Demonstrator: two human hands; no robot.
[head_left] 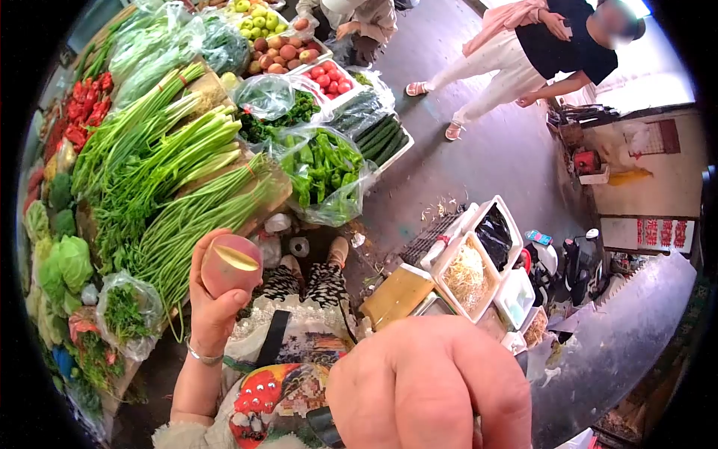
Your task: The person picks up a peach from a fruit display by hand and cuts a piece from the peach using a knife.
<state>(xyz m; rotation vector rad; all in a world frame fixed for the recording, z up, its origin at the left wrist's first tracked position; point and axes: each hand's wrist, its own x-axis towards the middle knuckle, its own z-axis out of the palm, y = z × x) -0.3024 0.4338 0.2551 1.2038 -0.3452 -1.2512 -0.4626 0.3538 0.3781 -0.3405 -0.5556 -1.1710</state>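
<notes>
My left hand [213,310] is wrapped round a pinkish, rounded vegetable [230,274], whose exact kind I cannot make out. A pale yellow, lens-shaped cut patch [237,258] shows on its upper side. My right hand [430,382] is a fist very close to the camera, closed on a large knife. The wide grey knife blade [628,337] runs out to the right, with jagged teeth along part of its upper edge and small scraps stuck on it. Left of the fist, a bit of dark handle [324,428] pokes out. The two hands are apart.
Bundled green stalks [176,172] cover the stall at left, beside bagged green peppers [321,168], cucumbers [380,140] and tomatoes [329,77]. White foam boxes [502,278], one holding pale sprouts [469,271], stand right of my feet. A person [546,52] stands on the grey floor [426,168].
</notes>
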